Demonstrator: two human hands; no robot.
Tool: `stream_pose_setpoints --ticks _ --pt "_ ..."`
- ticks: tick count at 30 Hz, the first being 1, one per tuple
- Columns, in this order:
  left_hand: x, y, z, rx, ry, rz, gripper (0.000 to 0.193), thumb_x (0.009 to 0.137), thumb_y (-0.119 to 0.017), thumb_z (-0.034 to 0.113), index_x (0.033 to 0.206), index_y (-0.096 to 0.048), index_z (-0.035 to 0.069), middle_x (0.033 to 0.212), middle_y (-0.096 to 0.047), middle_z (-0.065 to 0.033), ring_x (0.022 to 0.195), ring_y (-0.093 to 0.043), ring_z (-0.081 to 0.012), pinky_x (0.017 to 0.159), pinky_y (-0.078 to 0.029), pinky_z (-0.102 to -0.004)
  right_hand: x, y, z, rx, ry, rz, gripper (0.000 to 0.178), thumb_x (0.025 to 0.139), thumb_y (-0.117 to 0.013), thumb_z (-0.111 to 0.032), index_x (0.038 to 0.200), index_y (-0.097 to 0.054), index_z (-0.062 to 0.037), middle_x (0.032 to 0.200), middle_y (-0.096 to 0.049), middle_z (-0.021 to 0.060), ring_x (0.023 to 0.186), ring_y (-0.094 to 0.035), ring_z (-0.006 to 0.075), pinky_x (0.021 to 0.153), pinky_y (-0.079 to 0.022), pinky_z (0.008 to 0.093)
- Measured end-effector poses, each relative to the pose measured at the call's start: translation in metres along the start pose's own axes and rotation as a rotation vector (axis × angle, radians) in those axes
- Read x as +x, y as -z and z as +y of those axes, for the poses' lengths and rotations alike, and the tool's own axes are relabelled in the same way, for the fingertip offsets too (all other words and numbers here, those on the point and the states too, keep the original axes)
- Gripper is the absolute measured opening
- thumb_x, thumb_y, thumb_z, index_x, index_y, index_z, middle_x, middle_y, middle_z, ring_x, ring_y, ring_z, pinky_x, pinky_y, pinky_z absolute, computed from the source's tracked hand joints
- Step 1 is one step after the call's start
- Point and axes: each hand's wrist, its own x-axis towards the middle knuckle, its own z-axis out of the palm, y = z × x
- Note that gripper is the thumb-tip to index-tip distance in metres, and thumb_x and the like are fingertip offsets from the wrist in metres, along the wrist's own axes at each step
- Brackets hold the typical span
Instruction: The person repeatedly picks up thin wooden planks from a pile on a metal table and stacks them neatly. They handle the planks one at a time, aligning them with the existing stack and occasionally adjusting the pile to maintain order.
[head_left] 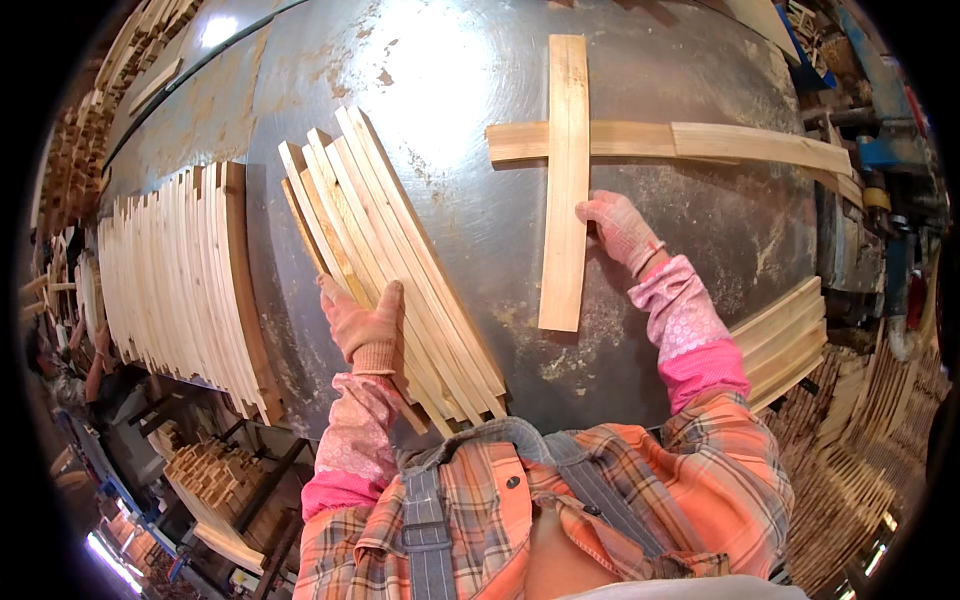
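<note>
My left hand (362, 325), in a pale work glove, lies over a slanted row of narrow wooden strips (400, 260). Its thumb rests on top of them and its fingers spread along the left side of the row. My right hand (622, 232), gloved too, pinches the right edge of a flat wooden board (567, 180), thumb on top and the other fingertips hidden. That board points away from me and crosses over a sideways board (630, 138). Another plank (760, 146) overlaps the sideways board's right end.
A large metal table (440, 185) carries the wood, its surface scuffed and shiny. At left stands a long row of wooden strips (185, 285). More boards (785, 345) are stacked by the right edge. Another person's arm (98, 362) shows at far left, near a lower wood stack (215, 475).
</note>
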Motion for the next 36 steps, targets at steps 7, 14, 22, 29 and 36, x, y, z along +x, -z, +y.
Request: stream_pose_setpoints --ticks 7,14,22,29,36 --pt "-0.007 0.001 0.007 -0.1 -0.002 -0.008 0.116 0.071 -0.087 0.039 0.161 -0.025 -0.001 0.156 -0.041 -0.0271 0.144 -0.043 -0.0432 0.118 -0.039 -0.0449 -0.045 -0.046 -0.021 0.548 -0.135 0.069 0.031 0.091 -0.07 -0.013 0.116 -0.069 0.0053 0.109 -0.073 0.0106 0.1 -0.067 0.019 0.092 -0.053 0.0336" --pt "0.014 -0.006 -0.008 -0.159 -0.056 0.079 0.113 0.071 -0.087 0.035 0.159 -0.029 -0.004 0.156 -0.041 -0.0281 0.144 -0.041 -0.0433 0.12 -0.036 -0.044 -0.037 -0.009 -0.17 -0.025 0.422 0.353 0.028 0.091 -0.071 -0.014 0.114 -0.072 0.002 0.108 -0.074 0.0125 0.096 -0.071 0.0214 0.087 -0.058 0.0396" --pt "0.002 -0.021 -0.013 -0.051 -0.031 0.017 0.12 0.071 -0.089 0.043 0.163 -0.023 0.003 0.159 -0.04 -0.0239 0.142 -0.046 -0.0423 0.117 -0.041 -0.0439 0.014 0.089 -0.31 -1.616 0.243 0.15 0.034 0.087 -0.074 -0.02 0.116 -0.073 -0.0031 0.109 -0.076 0.0168 0.099 -0.073 0.0317 0.084 -0.059 0.0474" --pt "-0.004 -0.025 -0.01 -0.038 -0.03 0.038 0.121 0.071 -0.088 0.042 0.164 -0.021 0.004 0.159 -0.04 -0.0237 0.14 -0.048 -0.0423 0.116 -0.042 -0.044 0.089 0.031 -0.064 -1.526 0.403 0.39 0.028 0.086 -0.068 -0.01 0.113 -0.073 -0.0049 0.107 -0.076 0.0207 0.103 -0.073 0.0399 0.087 -0.058 0.0526" --pt "0.006 -0.051 -0.006 -0.41 -0.147 -0.052 0.115 0.071 -0.088 0.044 0.157 -0.031 -0.005 0.154 -0.042 -0.0292 0.14 -0.045 -0.0434 0.119 -0.037 -0.0449 0.064 0.05 -0.115 -1.346 0.203 0.279 0.03 0.074 -0.077 -0.02 0.1 -0.071 -0.0047 0.098 -0.073 0.0208 0.098 -0.071 0.0418 0.083 -0.057 0.0517"
